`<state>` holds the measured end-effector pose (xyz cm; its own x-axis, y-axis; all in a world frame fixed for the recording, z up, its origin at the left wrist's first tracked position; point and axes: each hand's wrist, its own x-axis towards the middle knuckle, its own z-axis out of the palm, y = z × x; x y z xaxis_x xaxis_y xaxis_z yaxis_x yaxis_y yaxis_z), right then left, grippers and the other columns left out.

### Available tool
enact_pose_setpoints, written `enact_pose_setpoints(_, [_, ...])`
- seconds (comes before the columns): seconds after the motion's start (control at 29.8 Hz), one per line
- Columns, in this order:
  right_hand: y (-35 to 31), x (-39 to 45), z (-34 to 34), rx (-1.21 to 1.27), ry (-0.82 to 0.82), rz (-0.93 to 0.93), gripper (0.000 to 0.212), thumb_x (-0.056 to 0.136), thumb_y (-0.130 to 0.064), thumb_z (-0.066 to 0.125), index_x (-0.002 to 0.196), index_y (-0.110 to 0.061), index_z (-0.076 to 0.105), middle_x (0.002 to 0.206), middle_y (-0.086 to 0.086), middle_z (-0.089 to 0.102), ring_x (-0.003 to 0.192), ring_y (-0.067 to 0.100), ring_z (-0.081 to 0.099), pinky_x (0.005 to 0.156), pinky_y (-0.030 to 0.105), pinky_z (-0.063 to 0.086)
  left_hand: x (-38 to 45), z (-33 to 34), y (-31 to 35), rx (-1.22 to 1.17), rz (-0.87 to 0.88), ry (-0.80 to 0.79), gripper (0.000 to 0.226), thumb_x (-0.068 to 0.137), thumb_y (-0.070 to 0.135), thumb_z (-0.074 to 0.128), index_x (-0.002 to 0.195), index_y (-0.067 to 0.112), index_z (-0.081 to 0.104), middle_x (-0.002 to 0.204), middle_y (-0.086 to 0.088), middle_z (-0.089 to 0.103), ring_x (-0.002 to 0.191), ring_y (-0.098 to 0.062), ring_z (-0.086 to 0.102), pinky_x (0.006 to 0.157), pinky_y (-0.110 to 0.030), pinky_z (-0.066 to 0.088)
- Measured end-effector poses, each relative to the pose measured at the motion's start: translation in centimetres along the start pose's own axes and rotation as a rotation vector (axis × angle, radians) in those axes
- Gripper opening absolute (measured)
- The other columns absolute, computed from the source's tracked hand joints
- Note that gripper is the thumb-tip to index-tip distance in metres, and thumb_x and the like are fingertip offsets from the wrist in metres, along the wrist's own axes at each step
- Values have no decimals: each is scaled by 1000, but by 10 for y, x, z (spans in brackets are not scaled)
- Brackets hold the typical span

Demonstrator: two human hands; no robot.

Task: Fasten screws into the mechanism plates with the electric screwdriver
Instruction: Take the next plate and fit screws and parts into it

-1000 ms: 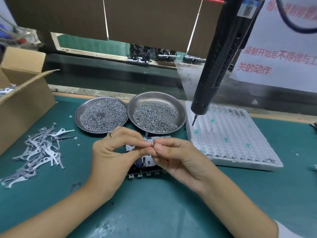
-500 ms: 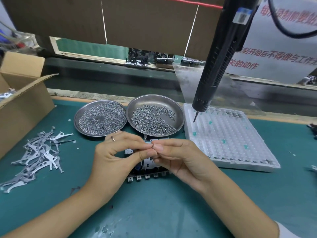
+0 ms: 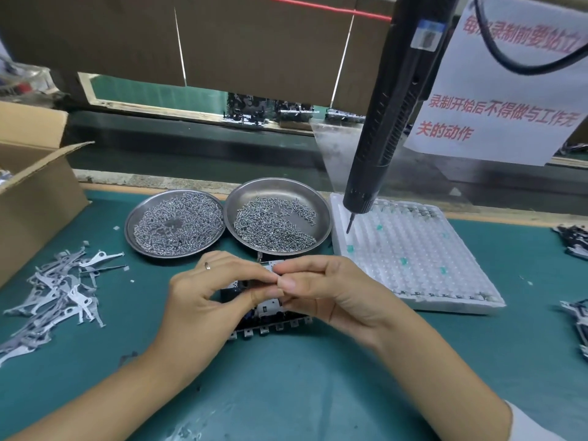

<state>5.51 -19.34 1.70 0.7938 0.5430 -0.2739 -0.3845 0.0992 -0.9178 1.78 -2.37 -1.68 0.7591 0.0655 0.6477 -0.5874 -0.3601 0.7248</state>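
Note:
A mechanism plate point(image 3: 269, 326) with a row of metal tabs lies on the green mat, mostly hidden under my hands. My left hand point(image 3: 203, 300) and my right hand point(image 3: 331, 294) meet fingertip to fingertip just above it, thumbs and forefingers pinched together; whatever small part they pinch is hidden by the fingers. The black electric screwdriver point(image 3: 391, 122) hangs untouched at the upper right, its bit pointing down over the white tray. Two steel dishes point(image 3: 173, 222) point(image 3: 277, 214) full of small screws sit behind the hands.
A white dimpled plastic tray point(image 3: 410, 259) lies right of the dishes. A pile of grey metal levers point(image 3: 60, 291) lies at the left, beside an open cardboard box point(image 3: 31, 186). More metal parts point(image 3: 572, 240) sit at the right edge. A paper notice hangs at the upper right.
My hands have stayed pinched together over the plate, with only small finger shifts. The view has tilted slightly.

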Motion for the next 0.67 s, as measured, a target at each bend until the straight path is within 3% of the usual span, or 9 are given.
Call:
enact_pose_setpoints(0.1, [-1, -2, 1, -60, 33, -60, 31, 60, -11, 77, 90, -6, 74, 87, 16, 71, 79, 21, 68, 71, 25, 56, -1, -1, 1, -5, -76, -11, 27, 66, 29, 79, 92, 34, 73, 80, 15, 70, 81, -8, 63, 81, -19, 46])
enact_pose_setpoints(0.2, [-9, -4, 0, -152, 24, -109, 21, 67, -13, 75, 88, -9, 74, 81, 11, 72, 71, 15, 68, 69, 22, 55, 1, 0, 0, 48, 9, -48, 23, 74, 24, 71, 97, 24, 71, 85, 14, 70, 84, -7, 63, 80, -25, 46])
enact_pose_setpoints(0.3, [-26, -13, -14, -388, 72, -103, 9, 78, -3, 71, 84, -9, 73, 81, 10, 73, 68, 14, 68, 68, 23, 57, -1, 1, -5, 48, -22, -25, 16, 75, 17, 72, 91, 22, 73, 86, 11, 69, 84, -9, 63, 79, -22, 46])
enact_pose_setpoints(0.37, [-41, -19, -33, -651, 224, -67, 14, 82, 0, 69, 78, -13, 73, 79, 7, 74, 66, 11, 67, 65, 22, 56, -2, 0, -7, 22, -79, -1, 15, 74, 20, 69, 87, 24, 73, 86, 13, 70, 86, -5, 64, 81, -15, 45])
enact_pose_setpoints(0.44, [-53, -19, -61, -879, 517, -92, 16, 82, -2, 66, 77, -16, 73, 76, 6, 74, 66, 12, 66, 65, 26, 52, -2, 1, -7, -4, -140, 17, 14, 73, 26, 68, 86, 25, 73, 89, 16, 70, 87, -2, 64, 81, -9, 42])
enact_pose_setpoints(0.54, [-67, -9, -110, -1133, 901, -223, 20, 84, -1, 61, 92, -13, 74, 83, 1, 70, 77, 16, 63, 72, 26, 47, -2, 3, -8, -21, -180, 26, 14, 73, 27, 68, 85, 25, 73, 89, 17, 70, 87, 0, 63, 80, -6, 40])
enact_pose_setpoints(0.67, [-73, 12, -165, -1345, 984, -169, 32, 86, 6, 51, 108, -8, 70, 100, 13, 69, 90, 29, 62, 83, 38, 52, -3, 5, -9, -49, -213, 39, 14, 74, 26, 68, 87, 27, 73, 90, 17, 71, 90, 0, 64, 81, -6, 41])
